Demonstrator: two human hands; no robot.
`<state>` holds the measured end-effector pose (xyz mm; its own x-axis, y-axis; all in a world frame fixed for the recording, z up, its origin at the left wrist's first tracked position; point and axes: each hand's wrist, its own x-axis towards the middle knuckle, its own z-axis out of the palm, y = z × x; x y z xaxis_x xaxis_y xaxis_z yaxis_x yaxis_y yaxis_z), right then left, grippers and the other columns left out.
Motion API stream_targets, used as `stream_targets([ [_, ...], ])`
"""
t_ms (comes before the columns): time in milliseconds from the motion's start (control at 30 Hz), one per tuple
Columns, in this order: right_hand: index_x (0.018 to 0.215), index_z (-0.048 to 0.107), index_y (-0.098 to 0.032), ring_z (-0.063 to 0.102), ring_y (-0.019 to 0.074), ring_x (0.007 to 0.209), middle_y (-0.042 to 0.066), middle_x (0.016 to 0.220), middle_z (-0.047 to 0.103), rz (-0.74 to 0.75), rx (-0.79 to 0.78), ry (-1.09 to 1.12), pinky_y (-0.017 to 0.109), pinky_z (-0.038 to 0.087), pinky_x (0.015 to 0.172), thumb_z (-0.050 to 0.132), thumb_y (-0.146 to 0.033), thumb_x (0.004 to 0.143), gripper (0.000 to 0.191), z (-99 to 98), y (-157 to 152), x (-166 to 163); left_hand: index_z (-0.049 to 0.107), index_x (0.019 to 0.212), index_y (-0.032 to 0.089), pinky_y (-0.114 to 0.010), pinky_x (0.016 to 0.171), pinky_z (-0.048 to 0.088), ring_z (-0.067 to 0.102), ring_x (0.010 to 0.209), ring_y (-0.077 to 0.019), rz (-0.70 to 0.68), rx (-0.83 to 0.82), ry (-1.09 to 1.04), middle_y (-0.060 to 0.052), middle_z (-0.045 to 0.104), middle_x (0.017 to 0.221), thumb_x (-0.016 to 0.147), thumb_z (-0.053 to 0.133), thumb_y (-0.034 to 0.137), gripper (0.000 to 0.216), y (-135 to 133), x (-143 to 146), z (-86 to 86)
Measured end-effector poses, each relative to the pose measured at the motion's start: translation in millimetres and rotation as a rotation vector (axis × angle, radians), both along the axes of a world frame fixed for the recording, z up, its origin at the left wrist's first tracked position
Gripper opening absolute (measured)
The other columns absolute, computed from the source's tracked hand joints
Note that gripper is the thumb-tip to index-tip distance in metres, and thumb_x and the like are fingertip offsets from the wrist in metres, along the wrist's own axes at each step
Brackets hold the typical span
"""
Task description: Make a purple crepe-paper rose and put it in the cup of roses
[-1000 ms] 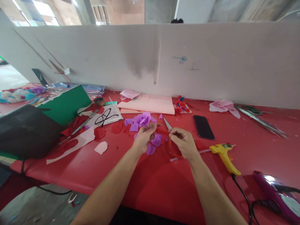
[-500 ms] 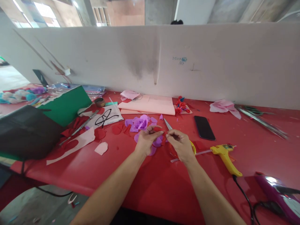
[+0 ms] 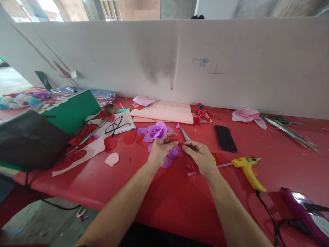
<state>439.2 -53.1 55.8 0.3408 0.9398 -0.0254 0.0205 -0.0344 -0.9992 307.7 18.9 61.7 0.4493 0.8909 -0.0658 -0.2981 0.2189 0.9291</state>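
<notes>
Head view: beyond my bench, a long white panel (image 3: pixel 115 61) spans the far side, blue handwriting on it.
Table: red tabletop (image 3: pixel 123 188), strewn with paper pieces.
Left end: a dark bag-like object (image 3: pixel 31 140) sits in front of an upright green board (image 3: pixel 77 113).
Paper: pink sheets (image 3: pixel 177 113) lie beyond my hands.
Glue gun: my yellow glue gun (image 3: pixel 248 171) lies to the right of my right hand, its cord trailing toward me.
My right hand (image 3: pixel 200 156): half closed, fingers bent, thumb tip close to the forefinger; I cannot tell whether something is pinched there.
My left hand (image 3: pixel 160 151): partly open, thumb stretched toward my right fingertips; I cannot tell whether it grips anything.
Phone: a black phone (image 3: pixel 225 138) lies beyond the glue gun.
Flower: a purple flower (image 3: pixel 156 130), layered petals, lies just beyond my left hand.
Loose pieces: purple petals (image 3: pixel 167 162) lie around my left hand.
Blade: a pointed metal blade (image 3: pixel 185 134) shows just beyond my right fingers.
</notes>
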Motion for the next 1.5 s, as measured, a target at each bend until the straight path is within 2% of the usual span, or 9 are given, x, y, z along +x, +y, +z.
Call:
stream_targets([
  [133, 0.070, 0.067, -0.018, 0.056, 0.0123, 0.052, -0.001, 0.056, 0.063, -0.033, 0.019, -0.007, 0.024, 0.041, 0.052, 0.068, -0.035, 0.069, 0.017, -2.5, 0, -1, 0.066, 0.093, 0.016, -0.021, 0.045, 0.027, 0.041, 0.045, -0.0048, 0.009, -0.010, -0.020, 0.006, 0.053, 0.052, 0.057, 0.078, 0.020, 0.038, 0, 1, -1.1],
  [267, 0.071, 0.067, -0.019, 0.056, 0.0119, 0.053, -0.002, 0.056, 0.063, -0.069, 0.056, 0.032, 0.024, 0.042, 0.054, 0.070, -0.035, 0.068, 0.017, -1.5, 1, -3, 0.066, 0.073, 0.014, -0.022, 0.054, 0.039, 0.054, 0.057, -0.0086, -0.021, -0.023, -0.048, -0.001, 0.063, 0.066, 0.053, 0.081, 0.023, 0.026, 0, 4, -3.5],
  [733, 0.076, 0.066, -0.018, 0.056, 0.0128, 0.055, -0.001, 0.062, 0.062, -0.086, 0.079, -0.036, 0.025, 0.046, 0.058, 0.065, -0.037, 0.072, 0.020, -4.1, 2, -6, 0.063, 0.058, 0.012, -0.022, 0.045, 0.021, 0.036, 0.044, -0.0035, -0.002, -0.054, 0.034, 0.003, 0.051, 0.050, 0.054, 0.079, 0.027, 0.022, -1, 5, -4.3],
  [900, 0.103, 0.061, -0.019, 0.063, 0.0200, 0.082, 0.006, 0.088, 0.067, -0.076, -0.016, -0.558, 0.033, 0.048, 0.077, 0.056, -0.027, 0.076, 0.029, -2.9, -11, 16, 0.058, 0.056, 0.013, -0.022, 0.043, 0.018, 0.030, 0.041, -0.0018, 0.056, -0.187, -0.063, 0.006, 0.046, 0.047, 0.050, 0.081, 0.022, 0.025, 6, 2, -1.6],
  [1000, 0.111, 0.058, -0.016, 0.060, 0.0280, 0.100, 0.013, 0.105, 0.064, -0.065, -0.222, -1.016, 0.042, 0.042, 0.090, 0.056, -0.017, 0.072, 0.039, -7.1, -26, 33, 0.057, 0.055, 0.013, -0.022, 0.042, 0.016, 0.027, 0.039, -0.0013, 0.066, -0.228, -0.107, 0.007, 0.043, 0.045, 0.050, 0.080, 0.021, 0.026, 12, -2, -0.1],
  [1067, 0.117, 0.056, -0.015, 0.058, 0.0310, 0.103, 0.017, 0.111, 0.061, -0.024, -0.350, -1.122, 0.044, 0.042, 0.090, 0.057, -0.018, 0.073, 0.045, -12.5, -33, 39, 0.052, 0.051, 0.014, -0.022, 0.041, 0.015, 0.026, 0.039, -0.0015, 0.060, -0.227, -0.126, 0.008, 0.039, 0.042, 0.051, 0.080, 0.020, 0.028, 15, -5, 1.9],
  [1267, 0.119, 0.053, -0.013, 0.063, 0.0270, 0.095, 0.014, 0.102, 0.064, 0.022, -0.379, -1.057, 0.038, 0.046, 0.083, 0.052, -0.015, 0.074, 0.046, -20.9, -38, 45, 0.045, 0.046, 0.015, -0.023, 0.042, 0.017, 0.025, 0.037, -0.0018, 0.067, -0.228, -0.129, 0.009, 0.035, 0.039, 0.051, 0.078, 0.020, 0.034, 18, -9, 5.0],
  [1400, 0.123, 0.049, -0.021, 0.065, 0.0221, 0.081, 0.005, 0.090, 0.066, -0.108, -0.216, -0.827, 0.034, 0.051, 0.074, 0.057, -0.022, 0.071, 0.053, -7.7, -45, 49, 0.044, 0.046, 0.016, -0.023, 0.041, 0.016, 0.024, 0.036, -0.0022, 0.089, -0.234, -0.153, 0.009, 0.031, 0.037, 0.054, 0.077, 0.021, 0.034, 27, -15, 2.8],
  [1500, 0.131, 0.042, -0.023, 0.064, 0.0234, 0.094, 0.006, 0.104, 0.064, -0.140, -0.041, -0.700, 0.035, 0.051, 0.078, 0.061, -0.035, 0.072, 0.063, 11.5, -47, 43, 0.044, 0.047, 0.017, -0.023, 0.041, 0.015, 0.022, 0.036, -0.0023, 0.101, -0.240, -0.193, 0.010, 0.030, 0.037, 0.055, 0.077, 0.023, 0.035, 32, -21, 5.4],
])
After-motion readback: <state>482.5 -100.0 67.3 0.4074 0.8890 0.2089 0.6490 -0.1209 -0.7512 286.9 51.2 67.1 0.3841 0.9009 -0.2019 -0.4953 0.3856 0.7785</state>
